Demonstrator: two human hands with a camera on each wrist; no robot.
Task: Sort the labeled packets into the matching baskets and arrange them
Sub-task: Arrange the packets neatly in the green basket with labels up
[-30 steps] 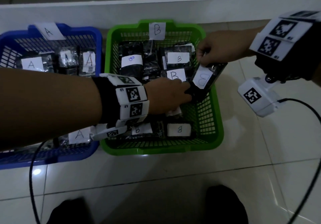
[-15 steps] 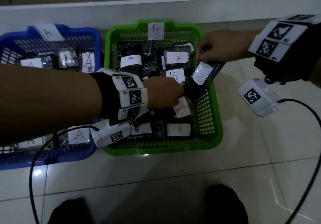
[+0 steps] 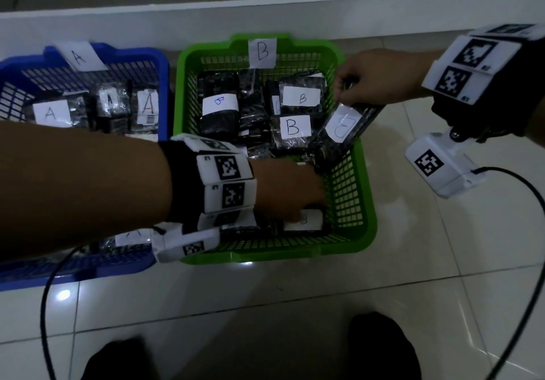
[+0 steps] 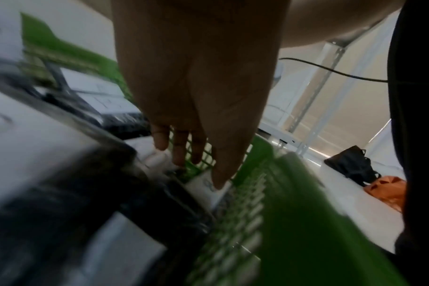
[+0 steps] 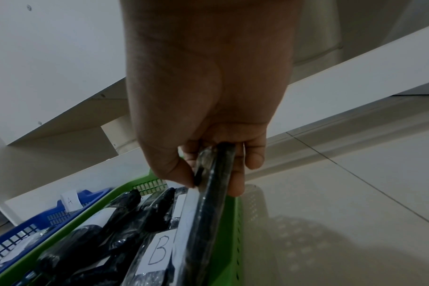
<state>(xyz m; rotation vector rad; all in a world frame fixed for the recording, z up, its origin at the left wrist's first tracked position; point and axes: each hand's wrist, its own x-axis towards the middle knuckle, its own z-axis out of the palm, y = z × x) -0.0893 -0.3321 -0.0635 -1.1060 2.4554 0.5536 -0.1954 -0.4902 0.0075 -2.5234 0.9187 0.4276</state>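
Pinching the top edge of a B packet (image 3: 342, 130) between thumb and fingers, the right hand (image 3: 374, 77) holds it tilted over the right rim of the green basket (image 3: 362, 202), its lower end down inside against the right wall. The left hand (image 3: 287, 190) reaches into the basket's near right corner with fingers fairly straight, the thumb tip resting on the white label of a packet lying there (image 3: 303, 220); it seems to press or nudge rather than grip. Outward, the green basket carries a B tag on its far rim and several B packets lying flat, while the blue basket (image 3: 153, 64) to its left carries an A tag and A packets along its far edge. Judging by this, sorting looks mostly done: no packet shows on the floor, and what remains appears to be seating the held packet and tidying the rows. The left forearm hides the middle of both baskets, so their contents there cannot be told, and the left wrist view is too blurred to read labels.
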